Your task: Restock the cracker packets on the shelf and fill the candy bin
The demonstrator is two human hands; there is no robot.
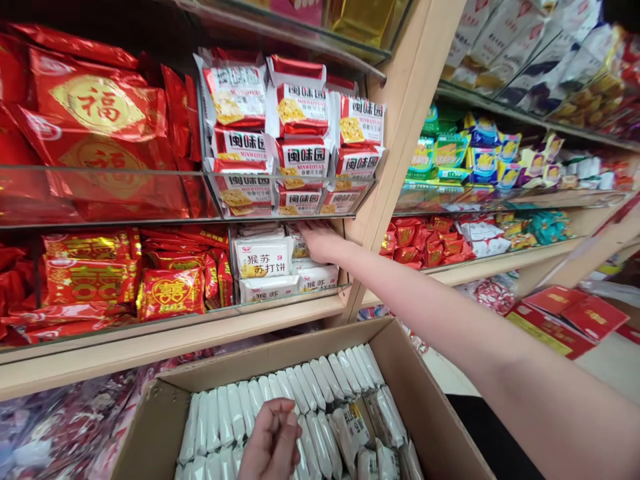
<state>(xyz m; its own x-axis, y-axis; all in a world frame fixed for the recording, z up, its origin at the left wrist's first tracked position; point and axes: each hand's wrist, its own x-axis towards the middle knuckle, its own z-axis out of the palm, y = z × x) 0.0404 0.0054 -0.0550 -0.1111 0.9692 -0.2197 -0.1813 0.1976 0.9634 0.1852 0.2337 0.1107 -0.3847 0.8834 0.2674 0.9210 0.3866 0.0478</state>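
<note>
The right hand reaches forward to about 12 o'clock, into the lower shelf bin where white packets are stacked behind a clear front. Its fingers lie on the packets at the right end of that stack, pressed among them; the fingertips are hidden, so whether the grip is clamped on a packet or only pushing I cannot tell.

The left hand hangs low at 6 o'clock over the open carton, fingers curled together, touching the upright row of white packets in the carton. Whether it grips one I cannot tell.

The step in hand looks like shelf filling: packets of the carton's kind being seated in the bin. The bin is partly filled, with room above the stack, and the carton is nearly full, so the work appears early.

The next move would call for a clean pinch on one packet from the tight row, lifting it without dragging its neighbours, then sliding it in flat over the clear front at 12 o'clock.

Red packets fill the bin at 10 o'clock; red-and-white packs sit on the shelf above.
</note>
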